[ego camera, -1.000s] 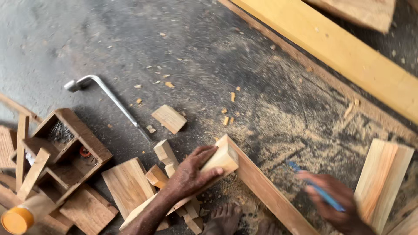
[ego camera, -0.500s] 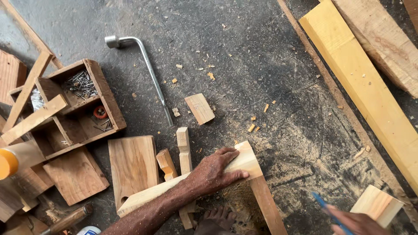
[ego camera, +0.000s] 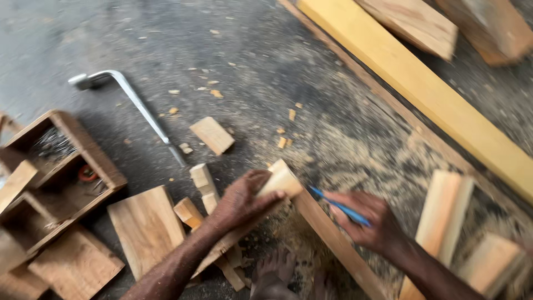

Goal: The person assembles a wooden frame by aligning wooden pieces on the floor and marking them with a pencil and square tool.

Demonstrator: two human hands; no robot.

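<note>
My left hand (ego camera: 242,199) grips the upper end of a long wooden batten (ego camera: 280,179) that slants down to the lower left. My right hand (ego camera: 371,223) holds a blue pen (ego camera: 340,207), its tip near the batten's end. A second wooden strip (ego camera: 333,239) runs from that end down to the right, forming a corner with the batten. A bare foot (ego camera: 275,269) rests on the floor just below the corner. Sawdust covers the floor around the joint.
A wooden compartment box (ego camera: 55,178) with nails stands at the left. A bent metal bar (ego camera: 130,103) lies on the grey floor. Small offcut blocks (ego camera: 212,135) and a flat board (ego camera: 145,228) lie near my left arm. A long yellow plank (ego camera: 433,100) crosses the upper right; more timber pieces (ego camera: 447,216) lie lower right.
My right hand has come in from the lower right edge, bringing the blue pen up beside the batten's end. The view has shifted, and my left hand stays on the batten.
</note>
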